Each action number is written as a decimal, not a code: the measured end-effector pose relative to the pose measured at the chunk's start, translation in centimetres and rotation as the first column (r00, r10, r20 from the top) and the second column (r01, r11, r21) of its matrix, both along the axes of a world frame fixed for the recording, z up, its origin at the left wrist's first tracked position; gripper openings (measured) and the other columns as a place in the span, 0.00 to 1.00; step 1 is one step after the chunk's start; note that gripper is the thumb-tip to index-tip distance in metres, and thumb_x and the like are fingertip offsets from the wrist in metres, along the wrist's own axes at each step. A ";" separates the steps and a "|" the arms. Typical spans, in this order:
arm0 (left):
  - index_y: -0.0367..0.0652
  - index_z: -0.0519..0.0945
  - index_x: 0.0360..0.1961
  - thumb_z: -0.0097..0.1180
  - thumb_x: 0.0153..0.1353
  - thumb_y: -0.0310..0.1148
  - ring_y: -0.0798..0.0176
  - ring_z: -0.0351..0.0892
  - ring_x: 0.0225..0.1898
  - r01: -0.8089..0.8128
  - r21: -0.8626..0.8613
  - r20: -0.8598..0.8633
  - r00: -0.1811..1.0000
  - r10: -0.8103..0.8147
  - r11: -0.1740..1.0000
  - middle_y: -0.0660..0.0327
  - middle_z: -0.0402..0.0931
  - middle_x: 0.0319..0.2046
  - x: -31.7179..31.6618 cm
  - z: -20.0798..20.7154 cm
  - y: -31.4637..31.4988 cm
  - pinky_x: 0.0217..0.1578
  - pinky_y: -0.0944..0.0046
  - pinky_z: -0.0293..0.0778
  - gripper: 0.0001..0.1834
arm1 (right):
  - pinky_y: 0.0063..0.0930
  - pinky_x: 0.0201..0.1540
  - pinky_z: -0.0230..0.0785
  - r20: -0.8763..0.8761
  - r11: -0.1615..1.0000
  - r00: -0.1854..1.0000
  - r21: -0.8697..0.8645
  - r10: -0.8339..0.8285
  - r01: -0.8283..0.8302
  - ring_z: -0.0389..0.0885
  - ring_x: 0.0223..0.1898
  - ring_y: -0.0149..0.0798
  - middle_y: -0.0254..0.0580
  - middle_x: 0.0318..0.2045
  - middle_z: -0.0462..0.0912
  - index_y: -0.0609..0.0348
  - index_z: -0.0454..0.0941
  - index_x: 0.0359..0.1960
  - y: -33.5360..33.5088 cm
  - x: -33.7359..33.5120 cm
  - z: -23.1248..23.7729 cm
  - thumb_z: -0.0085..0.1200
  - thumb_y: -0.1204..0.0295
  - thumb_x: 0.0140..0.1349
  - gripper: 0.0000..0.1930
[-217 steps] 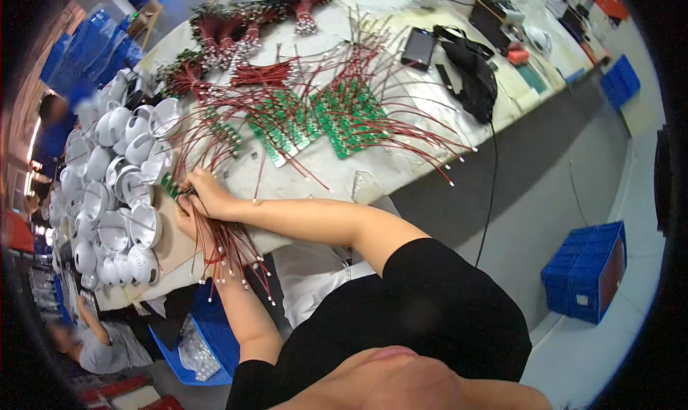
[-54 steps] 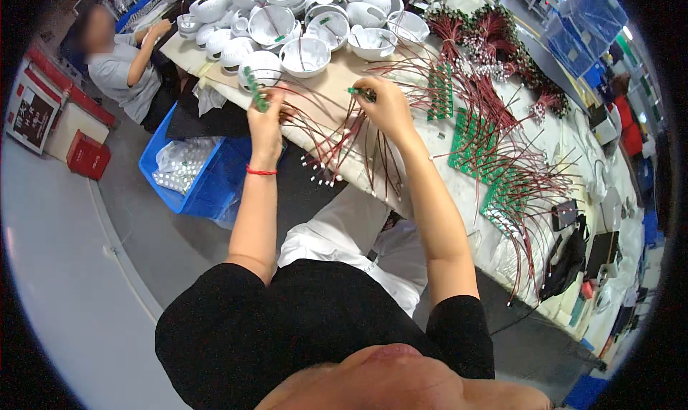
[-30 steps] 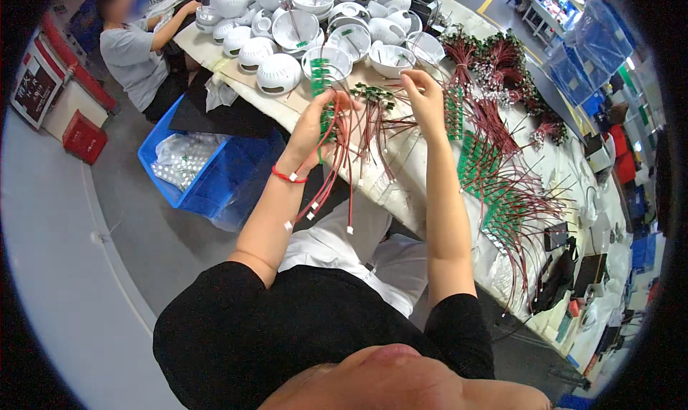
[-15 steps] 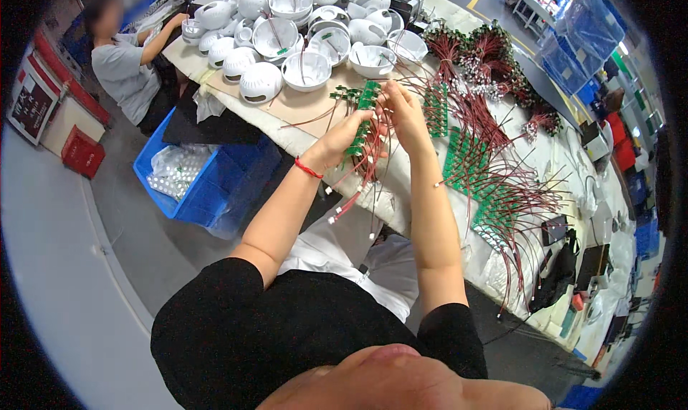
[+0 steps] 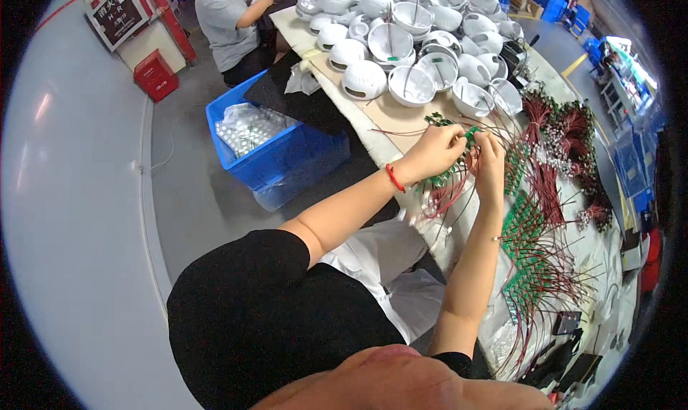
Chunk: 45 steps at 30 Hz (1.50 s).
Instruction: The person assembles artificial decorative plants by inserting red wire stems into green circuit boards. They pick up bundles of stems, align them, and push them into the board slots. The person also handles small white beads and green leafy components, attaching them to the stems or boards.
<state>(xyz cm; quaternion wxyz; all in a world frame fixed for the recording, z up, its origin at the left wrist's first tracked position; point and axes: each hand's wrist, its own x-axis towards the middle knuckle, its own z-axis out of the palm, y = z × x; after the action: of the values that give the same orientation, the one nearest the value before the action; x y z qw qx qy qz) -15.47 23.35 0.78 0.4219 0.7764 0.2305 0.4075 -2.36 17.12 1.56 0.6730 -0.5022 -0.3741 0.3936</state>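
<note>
Both hands meet above the table's near edge on a strip of green circuit boards [image 5: 471, 135] with dark red wires. My left hand [image 5: 438, 152], below a red cord bracelet, has its fingers closed on the strip's upper end. Thumb and fingers of my right hand [image 5: 490, 159] pinch the same end from the other side. The rest of the strip is mostly hidden behind my hands. Its red wires [image 5: 448, 198] hang down below them, their white plugs blurred. Just beyond my left hand lie small loose green boards [image 5: 434, 118].
White bowl-shaped housings [image 5: 411, 86] crowd the table's far side. More wired green boards [image 5: 527, 231] lie to the right, with bundles of red-wired parts [image 5: 566, 134] behind. A blue bin [image 5: 287, 159] holding bagged white pieces stands at left. Another person [image 5: 233, 23] sits at the far left.
The view has swung, so the scene sits farther right. My left hand has moved up the strip, and both hands now grip its upper end close together. The hanging wires swing.
</note>
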 end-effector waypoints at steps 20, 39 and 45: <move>0.35 0.74 0.30 0.48 0.58 0.35 0.44 0.76 0.27 -0.117 0.156 -0.165 0.976 0.142 0.981 0.45 0.75 0.23 -0.5 0.6 -0.1 0.27 0.52 0.69 0.11 | 0.14 0.25 0.59 0.281 0.998 0.958 0.005 0.054 -0.058 0.68 0.25 0.19 0.29 0.27 0.77 0.64 0.76 0.39 0.3 -0.3 -1.0 0.50 0.72 0.63 0.08; 0.34 0.78 0.29 0.54 0.58 0.35 0.64 0.77 0.23 -0.105 0.035 -0.095 0.990 0.108 0.994 0.55 0.77 0.20 -0.6 -1.8 1.8 0.25 0.62 0.70 0.12 | 0.14 0.25 0.63 -0.097 0.995 0.990 0.021 0.100 -0.099 0.72 0.25 0.22 0.32 0.30 0.79 0.64 0.76 0.40 1.5 -0.4 -2.8 0.53 0.71 0.61 0.09; 0.33 0.80 0.31 0.56 0.56 0.32 0.68 0.78 0.28 -0.069 -0.080 -0.066 0.996 0.063 0.994 0.57 0.80 0.25 -0.4 -3.0 1.9 0.30 0.66 0.73 0.10 | 0.14 0.24 0.58 0.218 1.000 0.976 -0.014 -0.021 0.025 0.69 0.23 0.20 0.31 0.26 0.79 0.63 0.79 0.38 1.5 0.0 -2.9 0.53 0.73 0.59 0.09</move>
<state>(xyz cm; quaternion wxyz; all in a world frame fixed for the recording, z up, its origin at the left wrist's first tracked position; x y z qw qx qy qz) -15.88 25.29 -2.23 0.4322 0.7629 0.2858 0.3867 -2.34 18.63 -1.37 0.6283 -0.5521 -0.4364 0.3316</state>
